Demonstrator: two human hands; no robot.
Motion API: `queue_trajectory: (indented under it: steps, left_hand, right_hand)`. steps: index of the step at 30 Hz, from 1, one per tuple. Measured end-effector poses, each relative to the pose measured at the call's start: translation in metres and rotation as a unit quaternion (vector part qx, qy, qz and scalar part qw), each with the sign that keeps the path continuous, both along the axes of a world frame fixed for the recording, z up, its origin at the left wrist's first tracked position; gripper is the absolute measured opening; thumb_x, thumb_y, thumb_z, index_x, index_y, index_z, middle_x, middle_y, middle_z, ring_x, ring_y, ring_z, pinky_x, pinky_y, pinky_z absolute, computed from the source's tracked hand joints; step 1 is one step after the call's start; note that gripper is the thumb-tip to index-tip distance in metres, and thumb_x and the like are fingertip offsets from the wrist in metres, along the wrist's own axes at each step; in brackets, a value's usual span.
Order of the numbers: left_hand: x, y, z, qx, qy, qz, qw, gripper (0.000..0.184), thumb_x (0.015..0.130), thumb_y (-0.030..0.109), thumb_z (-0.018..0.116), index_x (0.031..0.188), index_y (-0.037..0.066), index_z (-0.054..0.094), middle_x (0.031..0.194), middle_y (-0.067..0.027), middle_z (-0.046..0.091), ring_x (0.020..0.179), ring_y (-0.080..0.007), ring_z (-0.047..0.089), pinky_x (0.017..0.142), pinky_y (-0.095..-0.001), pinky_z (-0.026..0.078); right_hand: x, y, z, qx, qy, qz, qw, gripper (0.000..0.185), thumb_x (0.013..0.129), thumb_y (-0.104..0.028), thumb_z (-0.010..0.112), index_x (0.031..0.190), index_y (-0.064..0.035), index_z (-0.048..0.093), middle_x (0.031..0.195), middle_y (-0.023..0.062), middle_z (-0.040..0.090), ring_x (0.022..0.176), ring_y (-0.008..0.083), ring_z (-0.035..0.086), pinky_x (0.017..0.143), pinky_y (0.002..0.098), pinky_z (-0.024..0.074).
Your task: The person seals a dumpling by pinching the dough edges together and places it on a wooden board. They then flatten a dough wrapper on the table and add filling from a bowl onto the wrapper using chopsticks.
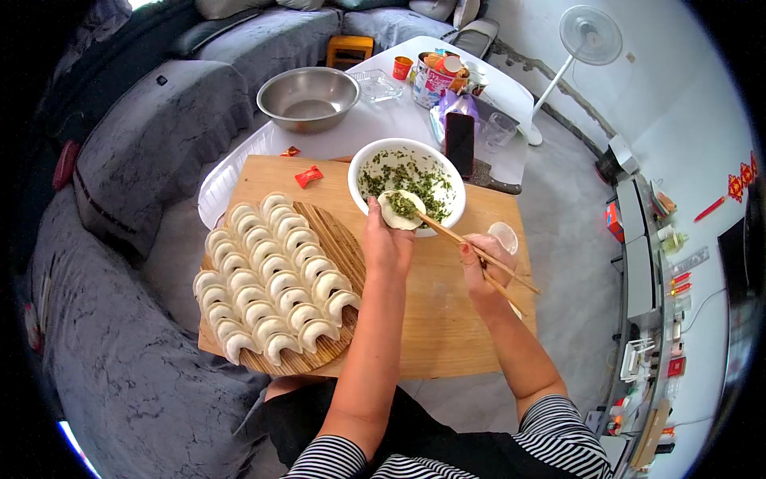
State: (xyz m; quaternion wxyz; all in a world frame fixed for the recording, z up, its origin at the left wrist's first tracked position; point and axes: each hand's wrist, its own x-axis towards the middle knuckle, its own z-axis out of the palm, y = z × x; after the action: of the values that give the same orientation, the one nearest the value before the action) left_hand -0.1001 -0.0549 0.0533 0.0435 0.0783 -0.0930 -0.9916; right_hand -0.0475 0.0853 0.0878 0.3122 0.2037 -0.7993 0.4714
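A round dumpling wrapper rests in my left hand, its fingers curled under the edge, with green chopped filling on top. My right hand grips a pair of wooden chopsticks, whose tips touch the filling. Just beyond both hands stands a white bowl with chopped green filling spread over its inside. Another pale wrapper shows beside my right hand; its support is partly hidden. To the left, rows of folded dumplings cover much of a round wooden board.
Under everything lies a wooden cutting board. A red wrapped packet lies near its far edge. Behind are a steel basin, an upright phone, a dark blade and a full tin. A grey sofa curves along the left.
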Motion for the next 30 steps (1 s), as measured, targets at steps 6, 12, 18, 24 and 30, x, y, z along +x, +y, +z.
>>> queue_trajectory:
  steps: [6,12,18,24,30]
  left_hand:
    - [-0.001,-0.007,-0.008,0.007,0.013,0.009,1.0,0.041,0.101,0.027,0.03,0.131,0.0,0.035,0.131,-0.0141,0.045,0.119,-0.0272,0.047,0.101,-0.0456,0.041]
    - [0.004,-0.026,-0.004,-0.017,0.016,0.04,0.999,0.039,0.101,0.026,0.03,0.125,-0.003,0.041,0.125,-0.0164,0.05,0.114,-0.028,0.052,0.096,-0.0447,0.045]
    - [0.007,-0.045,-0.004,-0.057,0.001,0.1,0.993,0.042,0.101,0.028,0.028,0.12,-0.008,0.042,0.119,-0.0206,0.053,0.109,-0.0312,0.055,0.095,-0.0449,0.047]
    - [0.012,-0.051,0.002,-0.05,0.013,0.104,0.993,0.042,0.101,0.028,0.028,0.119,-0.008,0.041,0.121,-0.0225,0.051,0.111,-0.0339,0.053,0.095,-0.0459,0.047]
    - [0.004,-0.05,-0.015,-0.052,0.014,0.091,0.994,0.038,0.101,0.026,0.028,0.118,-0.004,0.043,0.118,-0.0181,0.053,0.108,-0.0292,0.055,0.093,-0.0449,0.048]
  right_hand:
    - [-0.02,0.01,0.005,-0.174,-0.075,-0.027,0.982,0.011,0.089,-0.01,0.058,0.082,-0.0019,0.058,0.067,0.0005,0.055,0.057,0.0077,0.048,0.052,0.0213,0.0382]
    - [-0.079,0.012,-0.016,-0.064,-0.067,-0.089,0.992,0.014,0.087,-0.011,0.061,0.08,0.0015,0.058,0.062,0.0018,0.054,0.057,0.0078,0.05,0.052,0.0237,0.0391]
    - [-0.07,-0.003,-0.003,-0.091,-0.201,-0.01,0.975,0.015,0.086,-0.011,0.062,0.078,0.0011,0.06,0.062,0.0013,0.053,0.059,0.0063,0.046,0.053,0.0239,0.0372]
    - [-0.089,-0.009,-0.013,-0.104,-0.16,0.041,0.981,0.014,0.087,-0.013,0.062,0.082,0.0003,0.06,0.064,-0.001,0.054,0.061,0.0055,0.046,0.054,0.0231,0.0368]
    - [-0.09,0.012,0.018,-0.094,-0.273,0.11,0.951,0.014,0.083,-0.012,0.064,0.076,-0.0015,0.06,0.061,-0.0025,0.051,0.058,0.0055,0.046,0.052,0.0226,0.0353]
